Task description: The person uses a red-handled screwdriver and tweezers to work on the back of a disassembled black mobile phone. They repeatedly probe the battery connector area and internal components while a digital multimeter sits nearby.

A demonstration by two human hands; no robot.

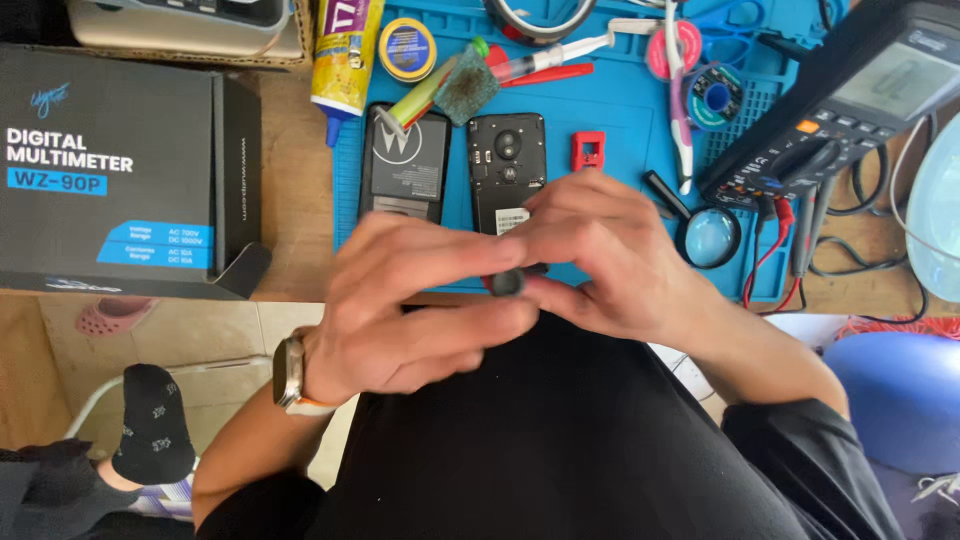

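Head view, looking straight down: I see my two hands meeting just over the near edge of the desk (295,200), above my lap. My left hand (420,305), with a watch (290,372) on its wrist, has its fingers curled and drawn together, and my right hand (610,255) closes in from the other side; between the fingertips of both sits a small dark round part (507,283), pinched from both sides (what kind of part it is I cannot tell, since the fingers hide most of it). Just beyond the hands, on the blue work mat (620,100), lies an opened phone body (507,165) with its back off, partly covered by my right fingers, and just beside it to the left lies a black phone back cover (404,165). A small red plastic piece (588,150) rests on the mat just right of the phone body, and a magnifying glass (705,232) lies near my right wrist. A black multimeter (850,95) stands at the right edge of the mat with red and black leads hanging off the desk. Far left sits a dark cardboard box (120,170), well apart from my hands, and a glue tube (343,55) lies between it and the mat.
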